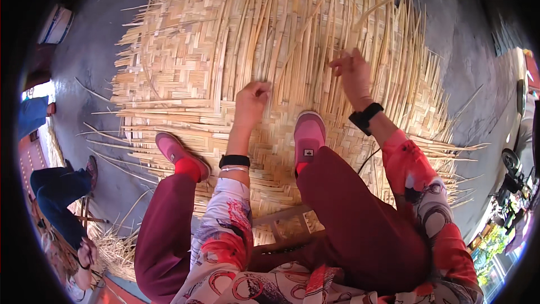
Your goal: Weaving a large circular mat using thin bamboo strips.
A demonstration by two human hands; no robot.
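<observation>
A large woven mat of pale bamboo-like strips (185, 50) lies on the floor in front of me and under my feet. Long, loose-looking strips (287, 34) run lengthwise over its middle. Just above these, my left hand (251, 103) is closed, thumb and fingers pressed together; whatever they may pinch is too blurred to make out. To its right and farther off, my right hand (353, 77) hovers over the strips with its fingers loosely bent and apart, seemingly holding nothing. Beyond it a thicker strip (391, 0) slants up to the right.
My pink shoes (310, 133) rest on the mat, beneath a low wooden seat (289, 214). Strip ends stick out along the mat's edges over the grey floor (95, 129). Another person (62, 191) is at the left, near a heap of strips (118, 253).
</observation>
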